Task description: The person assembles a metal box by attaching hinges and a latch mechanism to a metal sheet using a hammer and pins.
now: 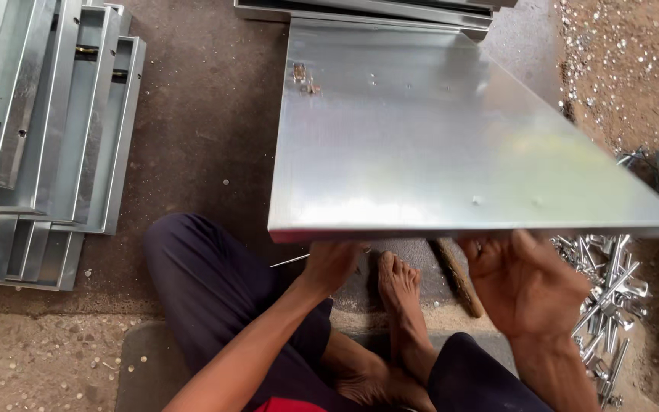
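A large shiny galvanised metal sheet panel (421,137) with folded edges is tilted up in front of me, its near edge raised. My left hand (329,263) reaches under that near edge, fingers hidden beneath the panel. My right hand (524,282) grips the near edge further right, fingers curled up under the fold. A few small fasteners (303,78) lie on the panel's far left corner. My bare foot (400,286) rests on the floor between the hands.
A stack of folded metal channels (47,137) lies at the left. A pile of bolts and screws (608,305) sits at the right. A wooden handle (459,278) lies under the panel. Metal scraps (627,53) litter the far right floor.
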